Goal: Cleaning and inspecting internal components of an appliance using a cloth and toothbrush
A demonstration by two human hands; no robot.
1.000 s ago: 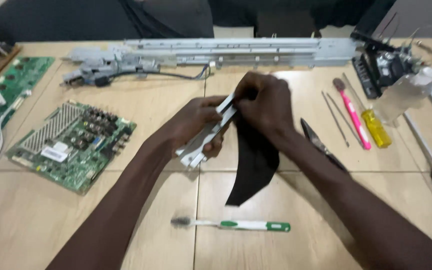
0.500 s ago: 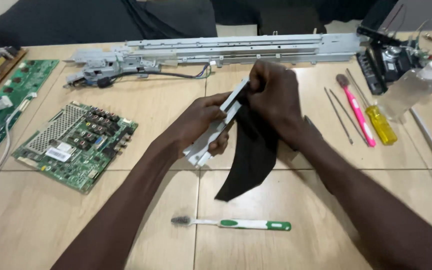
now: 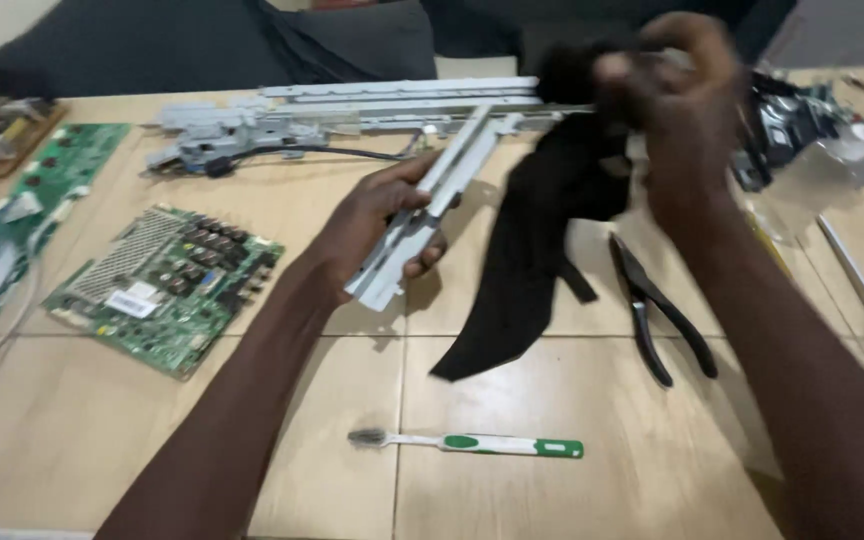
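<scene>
My left hand (image 3: 377,222) grips a long grey metal bracket (image 3: 430,205), held slanted above the wooden table (image 3: 282,400). Its upper end points up and to the right. My right hand (image 3: 677,110), blurred by motion, is raised at the upper right and clutches a black cloth (image 3: 532,240). The cloth hangs down from that hand to the table, to the right of the bracket and apart from it.
A green circuit board (image 3: 167,285) lies left of my left arm, another green board (image 3: 12,215) at the far left. Long grey metal rails (image 3: 352,105) run along the back. Black pliers (image 3: 657,305) lie right of the cloth, a white-green toothbrush (image 3: 472,443) in front.
My right hand has lifted up and to the right with the black cloth, off the bracket. The bracket now shows along its full length in my left hand.
</scene>
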